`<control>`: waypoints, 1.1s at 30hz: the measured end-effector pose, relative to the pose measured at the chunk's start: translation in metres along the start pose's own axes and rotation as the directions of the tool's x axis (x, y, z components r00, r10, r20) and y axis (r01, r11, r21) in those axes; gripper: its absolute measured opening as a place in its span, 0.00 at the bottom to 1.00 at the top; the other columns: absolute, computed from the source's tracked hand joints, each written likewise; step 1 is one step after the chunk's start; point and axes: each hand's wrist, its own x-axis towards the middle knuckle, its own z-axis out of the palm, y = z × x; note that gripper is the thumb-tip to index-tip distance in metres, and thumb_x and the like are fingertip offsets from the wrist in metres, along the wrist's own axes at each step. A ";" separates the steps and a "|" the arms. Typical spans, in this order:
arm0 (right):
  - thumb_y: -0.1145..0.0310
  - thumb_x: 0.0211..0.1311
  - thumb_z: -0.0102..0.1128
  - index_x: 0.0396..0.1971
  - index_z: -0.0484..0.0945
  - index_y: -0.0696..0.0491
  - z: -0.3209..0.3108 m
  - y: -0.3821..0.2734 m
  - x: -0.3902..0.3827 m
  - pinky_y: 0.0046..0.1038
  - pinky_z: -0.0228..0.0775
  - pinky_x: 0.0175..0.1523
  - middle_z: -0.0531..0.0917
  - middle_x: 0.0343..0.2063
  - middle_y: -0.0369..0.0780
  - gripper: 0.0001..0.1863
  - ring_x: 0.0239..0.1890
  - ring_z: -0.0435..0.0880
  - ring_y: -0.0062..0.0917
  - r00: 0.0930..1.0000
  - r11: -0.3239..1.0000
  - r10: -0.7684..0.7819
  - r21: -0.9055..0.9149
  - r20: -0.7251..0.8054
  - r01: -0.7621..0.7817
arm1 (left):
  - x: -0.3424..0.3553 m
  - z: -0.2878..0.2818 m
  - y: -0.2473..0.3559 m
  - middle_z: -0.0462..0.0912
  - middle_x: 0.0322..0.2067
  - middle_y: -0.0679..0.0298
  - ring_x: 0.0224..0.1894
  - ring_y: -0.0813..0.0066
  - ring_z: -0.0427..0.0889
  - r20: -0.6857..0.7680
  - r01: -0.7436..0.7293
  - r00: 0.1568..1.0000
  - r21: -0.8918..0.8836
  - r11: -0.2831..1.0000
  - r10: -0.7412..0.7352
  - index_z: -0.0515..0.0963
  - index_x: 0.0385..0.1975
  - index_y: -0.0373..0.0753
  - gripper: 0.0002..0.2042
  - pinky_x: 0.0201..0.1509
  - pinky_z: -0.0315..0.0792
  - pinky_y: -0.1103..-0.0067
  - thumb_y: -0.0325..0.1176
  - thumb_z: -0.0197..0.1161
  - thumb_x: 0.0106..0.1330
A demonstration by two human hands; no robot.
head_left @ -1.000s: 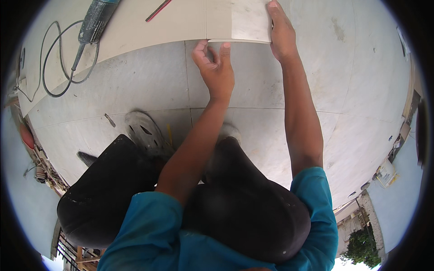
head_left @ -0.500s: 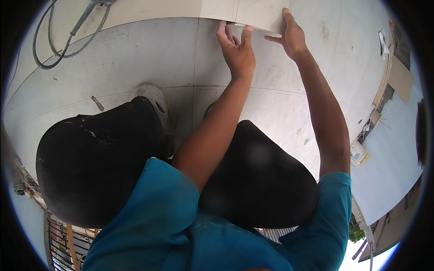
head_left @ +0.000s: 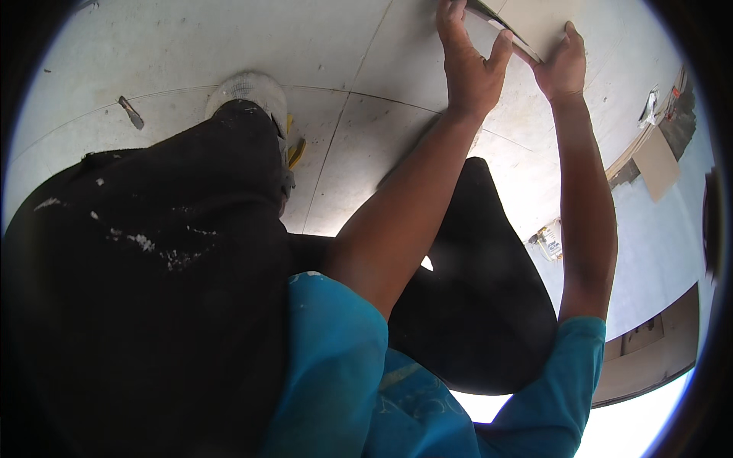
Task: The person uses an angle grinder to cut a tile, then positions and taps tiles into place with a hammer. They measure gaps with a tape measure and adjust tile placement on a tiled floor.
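Note:
At the top, a flat beige tile-like panel (head_left: 544, 24) lies tilted, with a dark slit along its lower-left edge beside a second thin strip. My left hand (head_left: 473, 72) is at that edge, fingers curled at the strip and thumb raised against it, its fingertips partly cut off by the frame. My right hand (head_left: 561, 70) grips the panel's lower-right corner, thumb along the side and fingers mostly hidden beneath.
My bent knees and pale shoe (head_left: 244, 88) fill much of the lower and middle view. On the pale tiled floor (head_left: 321, 42) lie a small tool (head_left: 130, 113) and a yellow object (head_left: 296, 153). Cardboard (head_left: 657, 164) and a white container (head_left: 546, 240) sit at the right.
The view has swung, so my hands and the panel appear farther right, with the panel more angled. The power tool and its cord have left the view.

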 end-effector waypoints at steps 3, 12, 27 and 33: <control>0.53 0.74 0.26 0.66 0.56 0.59 -0.009 0.008 0.000 0.50 0.68 0.66 0.68 0.61 0.49 0.30 0.64 0.69 0.44 0.999 0.999 -0.032 0.019 0.040 0.031 | -0.004 0.006 0.004 0.52 0.67 0.42 0.69 0.46 0.57 0.011 0.009 1.000 0.033 0.999 -0.009 0.53 0.68 0.36 0.32 0.69 0.61 0.58 0.36 0.60 0.69; 0.48 0.77 0.34 0.67 0.60 0.60 -0.023 0.041 0.029 0.36 0.59 0.69 0.71 0.63 0.47 0.33 0.65 0.69 0.34 0.963 0.905 -0.265 0.358 0.047 0.231 | -0.003 0.022 -0.010 0.54 0.64 0.37 0.66 0.46 0.62 -0.131 -0.299 0.934 0.227 0.927 0.333 0.53 0.65 0.23 0.27 0.70 0.62 0.63 0.31 0.51 0.72; 0.75 0.60 0.55 0.74 0.48 0.45 -0.078 0.081 0.032 0.36 0.66 0.63 0.67 0.66 0.47 0.42 0.66 0.68 0.38 0.761 0.795 -0.492 -0.137 0.423 0.590 | -0.011 0.033 0.042 0.62 0.57 0.49 0.53 0.61 0.72 -0.141 0.297 0.946 0.003 0.955 -0.293 0.56 0.62 0.36 0.24 0.56 0.79 0.60 0.29 0.48 0.67; 0.71 0.59 0.61 0.74 0.45 0.50 -0.070 0.088 0.036 0.41 0.61 0.69 0.63 0.65 0.53 0.46 0.67 0.64 0.49 0.607 0.593 -0.697 -0.168 0.381 0.787 | -0.012 0.010 0.041 0.63 0.61 0.42 0.61 0.42 0.71 -0.096 0.289 0.953 -0.013 0.957 -0.289 0.53 0.66 0.34 0.27 0.58 0.75 0.57 0.28 0.49 0.67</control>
